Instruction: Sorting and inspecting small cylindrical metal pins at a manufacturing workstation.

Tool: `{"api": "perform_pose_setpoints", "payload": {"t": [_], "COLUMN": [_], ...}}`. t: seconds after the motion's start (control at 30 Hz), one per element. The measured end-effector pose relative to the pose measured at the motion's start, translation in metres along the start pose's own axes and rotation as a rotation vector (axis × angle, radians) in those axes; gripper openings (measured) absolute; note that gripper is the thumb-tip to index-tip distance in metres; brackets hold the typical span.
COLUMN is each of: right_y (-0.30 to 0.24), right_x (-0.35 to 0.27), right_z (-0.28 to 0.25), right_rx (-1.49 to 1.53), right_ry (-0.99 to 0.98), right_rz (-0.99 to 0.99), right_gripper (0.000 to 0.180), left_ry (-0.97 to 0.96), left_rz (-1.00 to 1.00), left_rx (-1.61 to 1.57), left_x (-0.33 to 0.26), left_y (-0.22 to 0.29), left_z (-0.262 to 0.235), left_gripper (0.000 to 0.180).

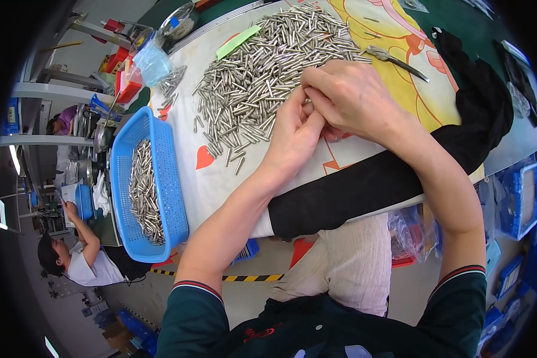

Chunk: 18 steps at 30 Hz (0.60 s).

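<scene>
My left hand (295, 134) and my right hand (355, 92) meet at the near right edge of a large pile of small metal pins (268, 65). Fingers of both hands are curled together, pressed against each other. Whatever they pinch is hidden between them. Beneath and around the pile lies a pale printed cloth (191, 191) with a yellow cartoon part. A strip of light green paper (238, 42) rests on the pins. Just past my right hand lies a pair of pliers (397, 61) with dark handles.
A blue plastic basket (172, 179) partly filled with similar pins stands left of the pile. Folded black cloth (352, 194) runs along the near table edge. A clear bag (153, 64) and red bins (128, 83) sit at the far left. Another person (83, 259) works farther left.
</scene>
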State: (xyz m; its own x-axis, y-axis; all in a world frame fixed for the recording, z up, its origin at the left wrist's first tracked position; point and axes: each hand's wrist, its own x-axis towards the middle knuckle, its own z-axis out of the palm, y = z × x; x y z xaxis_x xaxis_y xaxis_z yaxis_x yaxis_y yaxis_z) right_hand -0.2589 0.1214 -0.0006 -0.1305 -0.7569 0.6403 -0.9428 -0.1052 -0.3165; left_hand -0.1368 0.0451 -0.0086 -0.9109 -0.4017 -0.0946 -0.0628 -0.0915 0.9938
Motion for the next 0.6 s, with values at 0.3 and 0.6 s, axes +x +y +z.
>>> {"api": "perform_pose_setpoints", "payload": {"t": [0.3, 0.6], "right_y": [-0.0002, -0.0002], "right_x": [0.0008, 0.0007], "right_z": [0.0001, 0.0005], "right_rx": [-0.002, -0.007], "right_ry": [0.006, 0.006], "right_rz": [-0.010, -0.012], "right_gripper": [0.009, 0.009], "left_ry": [0.005, 0.008], "left_rz": [-0.002, -0.007], "left_rx": [-0.021, -0.030], "left_x": [-0.0011, -0.0007], "left_y": [0.0010, 0.0000], "left_z": [0.0007, 0.0006], "left_gripper": [0.020, 0.020]}}
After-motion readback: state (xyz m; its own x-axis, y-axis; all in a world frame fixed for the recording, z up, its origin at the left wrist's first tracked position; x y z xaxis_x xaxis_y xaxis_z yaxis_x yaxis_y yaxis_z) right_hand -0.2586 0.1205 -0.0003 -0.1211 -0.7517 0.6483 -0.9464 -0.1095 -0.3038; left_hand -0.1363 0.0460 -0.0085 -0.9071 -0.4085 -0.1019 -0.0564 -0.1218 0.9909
